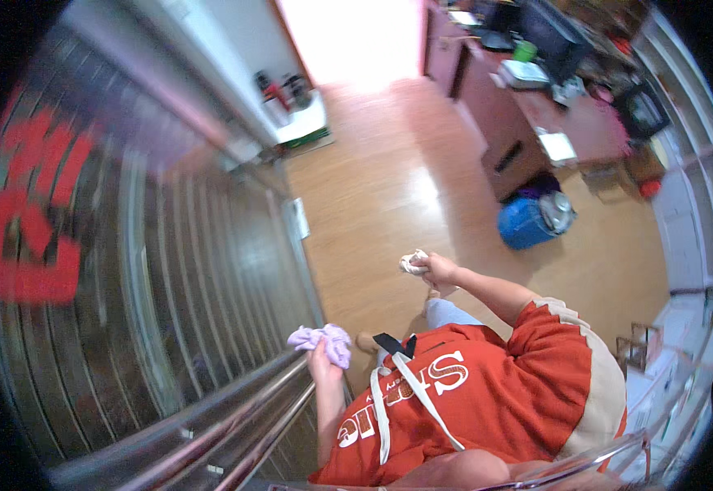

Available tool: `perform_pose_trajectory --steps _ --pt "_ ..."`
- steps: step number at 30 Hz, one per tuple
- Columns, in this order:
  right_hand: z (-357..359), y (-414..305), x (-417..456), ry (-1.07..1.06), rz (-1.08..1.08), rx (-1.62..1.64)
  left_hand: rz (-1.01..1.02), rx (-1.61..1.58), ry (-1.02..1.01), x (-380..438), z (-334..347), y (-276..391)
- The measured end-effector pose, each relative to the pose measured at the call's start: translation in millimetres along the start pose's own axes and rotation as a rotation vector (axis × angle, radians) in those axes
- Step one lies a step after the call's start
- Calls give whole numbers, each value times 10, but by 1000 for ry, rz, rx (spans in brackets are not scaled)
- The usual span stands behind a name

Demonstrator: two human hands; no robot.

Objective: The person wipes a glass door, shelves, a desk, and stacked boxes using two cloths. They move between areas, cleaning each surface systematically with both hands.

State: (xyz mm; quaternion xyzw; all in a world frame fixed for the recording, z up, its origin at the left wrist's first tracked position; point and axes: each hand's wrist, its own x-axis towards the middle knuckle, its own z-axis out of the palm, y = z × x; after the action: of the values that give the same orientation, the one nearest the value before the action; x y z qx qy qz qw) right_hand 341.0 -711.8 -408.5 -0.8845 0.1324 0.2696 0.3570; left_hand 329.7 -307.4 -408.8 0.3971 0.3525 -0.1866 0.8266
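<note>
In my left hand (324,361) I grip a bunched lilac cloth (330,344), close to the metal bars (270,393) on the glass door or window at my left. Farther ahead, my right hand (437,268) closes around a crumpled white cloth (414,262) above the wooden floor. The glass panel (240,270) has dark slatted lines across it and large red characters at its far left.
A reddish wooden desk (598,132) with a monitor, papers and a green cup stands ahead right. Beside it on the floor is a blue bin (523,222). Bottles stand on a low white box (304,119) near the bright doorway. Shelves (678,215) line the right.
</note>
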Motion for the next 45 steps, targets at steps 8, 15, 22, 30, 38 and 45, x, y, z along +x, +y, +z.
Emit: perform_pose_trajectory --steps 8,15,22,30,38,45 --pt "-1331 1289 -753 342 131 67 -195 182 -71 255 2056 -542" --pt "-1851 1965 -1440 604 372 498 -62 503 -556 -151 4228 -971" --pt "-1829 2411 -1982 871 391 769 -375 856 -557 256 5068 -1551" --pt "-1790 2447 -3586 1199 981 922 -530 1216 -1038 -491 6969 -2648" --pt "-324 1642 -4269 1324 1300 1052 -881 1319 -1190 -1423 7351 -3624" --pt "800 651 -5462 1181 1483 992 -1218 1449 -1388 -2886 5996 -4270"
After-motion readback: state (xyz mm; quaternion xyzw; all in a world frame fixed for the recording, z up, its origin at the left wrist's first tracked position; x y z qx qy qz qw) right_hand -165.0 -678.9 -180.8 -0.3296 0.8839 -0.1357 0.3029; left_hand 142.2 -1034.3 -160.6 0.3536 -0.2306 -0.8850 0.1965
